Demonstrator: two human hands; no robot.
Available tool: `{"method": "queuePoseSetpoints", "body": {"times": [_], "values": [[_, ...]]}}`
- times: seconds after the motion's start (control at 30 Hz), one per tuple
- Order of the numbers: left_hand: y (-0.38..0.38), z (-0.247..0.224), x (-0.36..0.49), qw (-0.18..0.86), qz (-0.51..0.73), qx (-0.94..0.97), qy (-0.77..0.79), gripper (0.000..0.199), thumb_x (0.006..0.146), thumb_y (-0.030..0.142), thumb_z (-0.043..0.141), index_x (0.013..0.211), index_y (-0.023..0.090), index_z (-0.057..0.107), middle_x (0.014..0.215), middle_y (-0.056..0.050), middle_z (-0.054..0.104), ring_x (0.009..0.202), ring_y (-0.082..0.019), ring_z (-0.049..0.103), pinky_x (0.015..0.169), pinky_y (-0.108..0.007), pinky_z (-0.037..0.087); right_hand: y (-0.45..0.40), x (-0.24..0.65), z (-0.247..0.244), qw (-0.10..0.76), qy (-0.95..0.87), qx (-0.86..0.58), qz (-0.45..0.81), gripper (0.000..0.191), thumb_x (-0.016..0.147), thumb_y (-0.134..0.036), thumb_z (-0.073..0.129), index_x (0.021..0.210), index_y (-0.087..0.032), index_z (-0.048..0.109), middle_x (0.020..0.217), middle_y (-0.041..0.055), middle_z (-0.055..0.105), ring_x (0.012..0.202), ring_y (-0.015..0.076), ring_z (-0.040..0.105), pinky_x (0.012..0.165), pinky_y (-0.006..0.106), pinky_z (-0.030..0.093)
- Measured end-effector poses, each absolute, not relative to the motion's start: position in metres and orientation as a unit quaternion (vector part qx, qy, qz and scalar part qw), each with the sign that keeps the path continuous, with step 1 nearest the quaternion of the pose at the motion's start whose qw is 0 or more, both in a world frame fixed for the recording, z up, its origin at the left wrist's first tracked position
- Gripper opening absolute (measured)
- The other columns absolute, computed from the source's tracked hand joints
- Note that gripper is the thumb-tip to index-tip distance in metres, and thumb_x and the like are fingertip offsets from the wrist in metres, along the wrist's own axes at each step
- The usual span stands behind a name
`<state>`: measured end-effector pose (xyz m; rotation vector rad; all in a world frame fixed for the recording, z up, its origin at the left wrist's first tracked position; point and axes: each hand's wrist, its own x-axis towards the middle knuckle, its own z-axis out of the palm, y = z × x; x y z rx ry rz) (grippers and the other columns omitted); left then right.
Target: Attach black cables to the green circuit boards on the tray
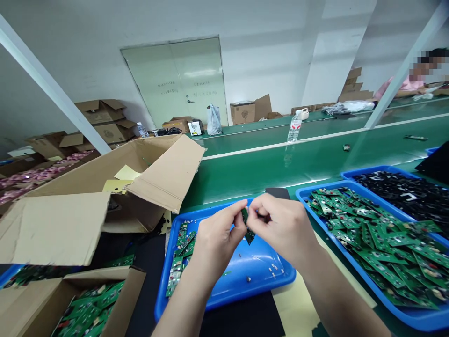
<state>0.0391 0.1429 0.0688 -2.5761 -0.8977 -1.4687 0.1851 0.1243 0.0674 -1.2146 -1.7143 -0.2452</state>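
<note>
Green bench [245,164] beyond blue tray [257,269]; above tray, left hand [218,238] and right hand [282,223], each grip pinching circuit board [249,237].

green board [249,237] seemingly half-hidden by fingers [235,209]; near carton [126,299] cut off

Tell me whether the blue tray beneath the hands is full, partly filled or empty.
Partly filled: in the blue tray, green circuit boards lie at the left, while bare floor shows to the right, scattered with small loose parts.
</note>
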Motion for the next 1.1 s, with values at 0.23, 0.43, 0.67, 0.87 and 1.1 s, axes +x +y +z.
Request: {"method": "queuePoseSetpoints", "body": {"times": [0.23, 0.43, 0.67, 0.87, 1.1], "values": [[0.143, 0.073, 0.035, -0.181, -0.499, -0.797, -0.289, 0.025, 0.084, 0.011, 0.051, 0.106, 0.016, 0.063, 0.086, -0.006, 0.073, 0.07, -0.014, 0.07, 0.067, -0.021, 0.058, 0.129, 0.207, 0.08, 0.444, -0.698, -0.494, 0.266, 0.01, 0.081, -0.024, 0.05, 0.072, -0.019, 0.053, 0.063, -0.0011, 0.057, 0.057, 0.0121, 0.054, 0.053, 0.023, 0.041], [0.137, 0.075, 0.034, -0.384, -0.594, -0.652, -0.271, 0.019, 0.085, 0.019, 0.057, 0.104, 0.02, 0.055, 0.085, -0.005, 0.072, 0.08, -0.018, 0.071, 0.066, -0.024, 0.059, 0.115, 0.203, 0.081, 0.494, -0.655, -0.419, 0.389, 0.031, 0.073, -0.026, 0.069, 0.093, -0.023, 0.046, 0.083, -0.0015, 0.055, 0.078, 0.0126, 0.059, 0.067, 0.023, 0.05], [0.137, 0.076, 0.035, -0.368, -0.648, -0.612, -0.265, 0.012, 0.08, 0.019, 0.064, 0.09, 0.017, 0.058, 0.077, -0.005, 0.072, 0.073, -0.018, 0.071, 0.06, -0.021, 0.058, 0.107, 0.186, 0.071, 0.56, -0.656, -0.372, 0.342, 0.034, 0.079, -0.015, 0.063, 0.102, -0.029, 0.043, 0.085, -0.0045, 0.051, 0.074, 0.008, 0.058, 0.07, 0.02, 0.051], [0.138, 0.079, 0.034, -0.352, -0.688, -0.555, -0.308, 0.014, 0.074, 0.014, 0.071, 0.085, 0.016, 0.064, 0.081, -0.003, 0.073, 0.073, -0.013, 0.071, 0.064, -0.017, 0.058, 0.109, 0.179, 0.063, 0.606, -0.683, -0.364, 0.184, 0.032, 0.082, -0.012, 0.059, 0.106, -0.028, 0.044, 0.087, -0.002, 0.05, 0.079, 0.0114, 0.056, 0.074, 0.026, 0.051], [0.137, 0.078, 0.036, -0.329, -0.727, -0.534, -0.28, 0.012, 0.073, 0.01, 0.07, 0.081, 0.018, 0.066, 0.085, -0.002, 0.074, 0.08, -0.015, 0.071, 0.067, -0.016, 0.059, 0.112, 0.171, 0.061, 0.622, -0.701, -0.319, 0.139, 0.031, 0.083, -0.006, 0.055, 0.106, -0.024, 0.043, 0.086, -0.0002, 0.047, 0.079, 0.013, 0.052, 0.078, 0.034, 0.053]]}}
